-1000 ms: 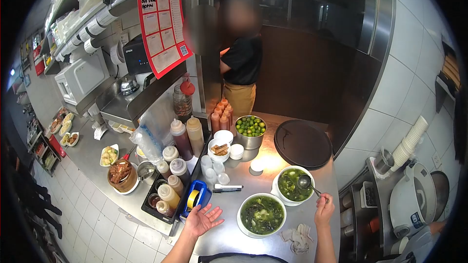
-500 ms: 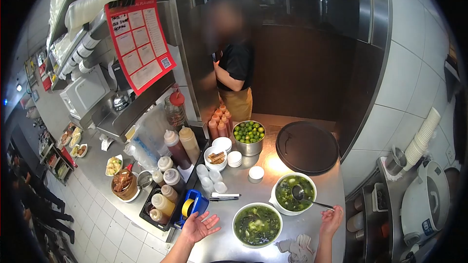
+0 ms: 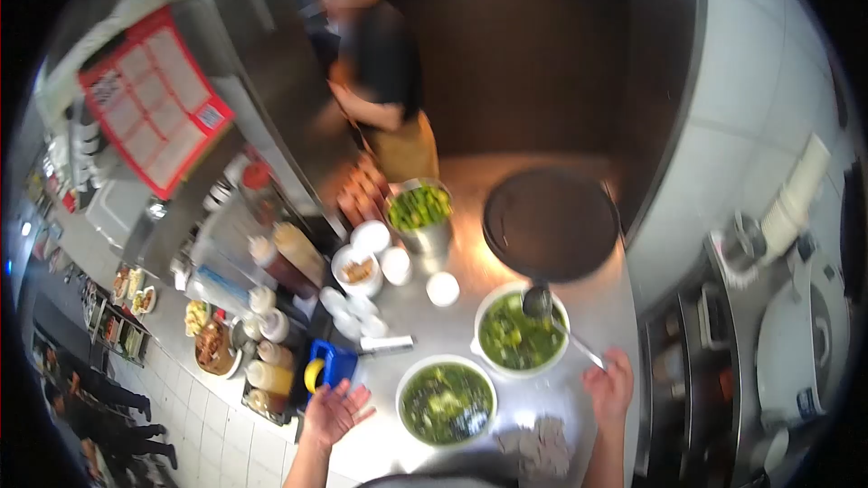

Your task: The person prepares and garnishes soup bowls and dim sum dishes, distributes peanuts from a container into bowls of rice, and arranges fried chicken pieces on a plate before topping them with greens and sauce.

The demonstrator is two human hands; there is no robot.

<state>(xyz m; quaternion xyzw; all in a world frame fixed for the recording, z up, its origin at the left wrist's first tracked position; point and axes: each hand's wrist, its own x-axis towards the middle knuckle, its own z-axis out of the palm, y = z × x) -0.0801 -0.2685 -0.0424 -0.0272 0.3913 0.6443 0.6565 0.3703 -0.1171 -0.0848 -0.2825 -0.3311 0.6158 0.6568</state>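
My right hand [image 3: 610, 389] grips the handle end of a metal ladle [image 3: 583, 348]. The ladle's bowl is over the far rim of a white bowl of green leafy soup [image 3: 520, 333]; whether it touches the soup I cannot tell. A second white bowl of green soup [image 3: 447, 405] stands nearer to me, on the left. Beside that one, my left hand [image 3: 339, 411] is palm up with fingers spread, holding nothing. A blue tape dispenser [image 3: 336, 363] with yellow tape lies just beyond my left hand. Near my right hand rests a crumpled cloth [image 3: 538, 447].
Black round trays [image 3: 551, 224] sit at the back of the steel counter [image 3: 457, 325]. A metal pot of green citrus [image 3: 421, 217], small white bowls [image 3: 357, 269] and sauce bottles [image 3: 271, 375] stand to the left. A person [image 3: 384, 81] in a dark shirt stands across the counter.
My view has swung and tilted, blurring the picture. The ladle has shifted from mid-soup to the bowl's far rim and looks raised. The person opposite has moved an arm. My left hand stays open.
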